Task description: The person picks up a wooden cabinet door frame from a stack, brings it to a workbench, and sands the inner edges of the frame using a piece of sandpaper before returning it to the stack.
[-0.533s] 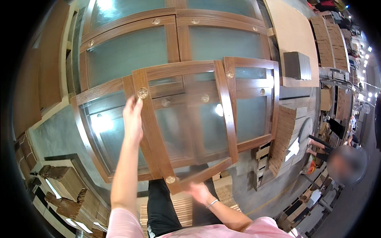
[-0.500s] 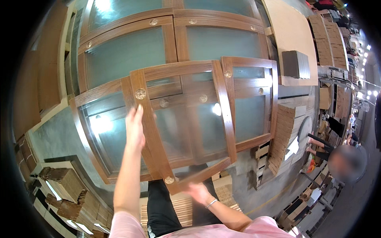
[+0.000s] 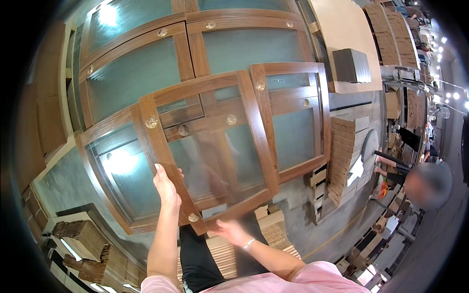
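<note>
Balance is what we would watch with the brown-framed glass door (image 3: 212,156), which is held slanting right in front of us, over part of the left-hand door (image 3: 124,183) and close by the right-hand door (image 3: 293,134). Our left hand (image 3: 167,189) pinches its left side piece (image 3: 160,144), with digits showing on both sides of the wood; our right hand (image 3: 232,231) is at the bottom rail (image 3: 244,207), though we cannot tell whether its fingers clasp the rail or only touch it. If they only touch, one side would carry most of the load, and the frame could twist in our left hand and knock against its neighbour. Sliding it flat might scuff the wood underneath, should the clear disc (image 3: 151,121) near its upper left corner shift or snag. A slip at the near edge could send the lower corner onto our black trousers (image 3: 201,259), just beside it
</note>
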`<act>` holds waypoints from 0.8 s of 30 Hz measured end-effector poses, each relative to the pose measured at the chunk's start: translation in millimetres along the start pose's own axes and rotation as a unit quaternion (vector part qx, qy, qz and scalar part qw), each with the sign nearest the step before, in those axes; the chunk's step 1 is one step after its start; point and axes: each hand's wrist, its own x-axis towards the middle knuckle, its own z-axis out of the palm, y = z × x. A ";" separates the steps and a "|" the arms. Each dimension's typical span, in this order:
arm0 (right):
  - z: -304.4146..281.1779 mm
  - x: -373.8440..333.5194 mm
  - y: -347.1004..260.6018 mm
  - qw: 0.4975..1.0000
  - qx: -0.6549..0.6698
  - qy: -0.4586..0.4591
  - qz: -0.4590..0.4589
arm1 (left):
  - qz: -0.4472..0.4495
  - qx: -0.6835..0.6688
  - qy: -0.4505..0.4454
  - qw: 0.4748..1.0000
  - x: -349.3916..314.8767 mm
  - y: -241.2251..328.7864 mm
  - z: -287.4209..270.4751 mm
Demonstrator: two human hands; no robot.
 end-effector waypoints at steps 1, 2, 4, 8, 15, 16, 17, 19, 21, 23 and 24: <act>2.4 2.4 0.6 1.000 0.005 0.000 0.013 | 0.011 0.004 0.003 1.000 1.3 -0.2 0.2; -1.7 7.9 3.7 1.000 0.004 -0.018 0.006 | 0.012 0.004 0.003 1.000 2.7 -0.6 1.2; -12.3 12.4 8.1 0.999 0.027 -0.023 0.009 | 0.015 0.004 0.001 1.000 4.2 -0.3 2.8; -41.8 7.0 12.6 0.993 0.102 -0.014 -0.057 | 0.002 0.006 -0.003 1.000 3.3 4.1 -6.5; -118.2 -58.7 -55.6 0.952 0.012 0.259 -0.164 | -0.016 -0.016 0.045 0.999 -32.0 27.4 -36.6; -132.5 -64.5 -68.7 0.945 -0.023 0.258 -0.201 | -0.012 -0.016 0.037 0.999 -41.4 33.7 -41.9; -137.8 -69.2 -79.0 0.935 -0.058 0.256 -0.237 | -0.009 -0.014 0.033 0.999 -49.0 36.3 -52.2; -83.1 -90.7 -112.6 0.939 -0.123 0.235 -0.219 | -0.006 -0.005 0.029 1.000 -57.6 34.2 -81.3; -41.8 -110.9 -130.8 0.948 -0.156 0.173 -0.217 | -0.003 -0.004 0.023 1.000 -76.3 39.1 -100.1; -24.0 -116.8 -129.0 0.941 -0.251 0.149 -0.173 | 0.004 -0.006 0.026 1.000 -96.1 43.6 -116.4; 3.6 -124.5 -124.6 0.928 -0.303 0.153 -0.154 | 0.009 -0.009 0.036 0.999 -106.2 45.6 -126.0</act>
